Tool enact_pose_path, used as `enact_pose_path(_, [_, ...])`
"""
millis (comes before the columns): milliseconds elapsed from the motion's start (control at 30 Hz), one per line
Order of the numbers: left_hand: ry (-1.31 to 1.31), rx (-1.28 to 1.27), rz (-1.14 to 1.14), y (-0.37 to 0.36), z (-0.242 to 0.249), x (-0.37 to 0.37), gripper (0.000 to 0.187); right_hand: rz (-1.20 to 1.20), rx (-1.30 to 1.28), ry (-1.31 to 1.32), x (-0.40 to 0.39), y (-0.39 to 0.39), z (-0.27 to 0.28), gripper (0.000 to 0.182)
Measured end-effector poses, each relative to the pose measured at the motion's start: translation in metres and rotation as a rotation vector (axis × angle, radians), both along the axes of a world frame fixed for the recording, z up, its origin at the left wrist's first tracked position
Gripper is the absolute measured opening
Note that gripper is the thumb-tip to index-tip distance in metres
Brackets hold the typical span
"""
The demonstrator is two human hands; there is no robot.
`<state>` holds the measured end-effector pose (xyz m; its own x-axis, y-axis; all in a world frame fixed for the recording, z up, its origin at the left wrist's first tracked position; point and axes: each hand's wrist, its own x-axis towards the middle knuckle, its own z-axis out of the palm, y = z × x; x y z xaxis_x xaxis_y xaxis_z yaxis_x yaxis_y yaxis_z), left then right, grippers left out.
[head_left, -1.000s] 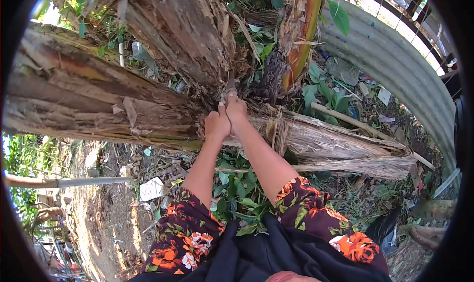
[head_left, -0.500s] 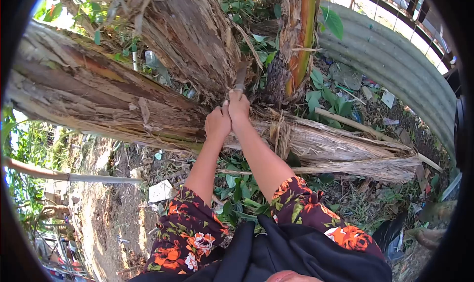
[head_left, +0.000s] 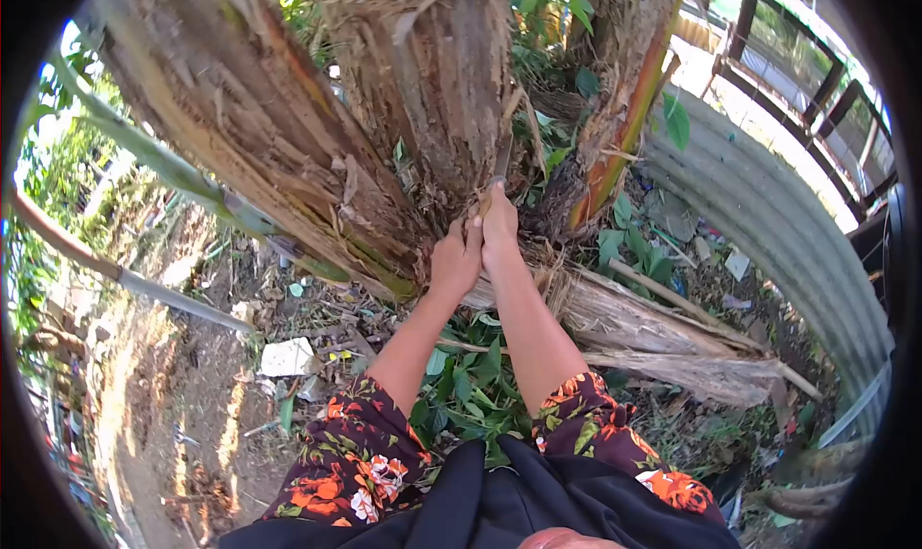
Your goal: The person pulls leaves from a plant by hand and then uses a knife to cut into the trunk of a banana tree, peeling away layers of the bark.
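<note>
Blade (head_left: 501,165) narrow, dark, wedged in dry fibrous trunk (head_left: 451,97); both hands clenched round handle.

Handle of the thin dark metal blade (head_left: 499,165): hidden inside the closed left hand (head_left: 455,259) and right hand (head_left: 499,230); only a short strip shows above the knuckles. Blade tip lost among the dry brown fibrous banana trunks (head_left: 423,78); entry point not discernible. Trunk tops cut off by the upper edge. White flat scrap on the soil (head_left: 286,357): too small to identify. Curved grey corrugated metal sheet (head_left: 768,222): lower end cut off at the right rim.
</note>
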<state>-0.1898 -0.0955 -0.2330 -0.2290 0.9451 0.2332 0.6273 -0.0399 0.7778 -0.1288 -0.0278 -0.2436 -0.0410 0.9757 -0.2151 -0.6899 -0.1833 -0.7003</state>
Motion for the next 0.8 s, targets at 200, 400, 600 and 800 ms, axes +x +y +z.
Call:
enact_pose_path(200, [0.094,-0.048,0.000,-0.002,0.031,-0.003,0.045,-0.062,0.024,0.017,-0.001,-0.014,0.028,0.034])
enact_pose_path(400, [0.401,-0.252,-0.055,-0.006,0.044,-0.001,0.048,-0.079,-0.251,0.133,-0.005,-0.010,0.000,0.043])
enact_pose_path(600, [0.482,-0.430,-0.020,0.009,-0.006,-0.008,0.052,-0.009,-0.343,0.169,-0.020,0.002,-0.063,0.044])
enact_pose_path(800, [0.486,-0.395,0.079,0.026,-0.035,-0.011,0.054,-0.004,-0.177,-0.070,-0.035,0.034,-0.109,0.048])
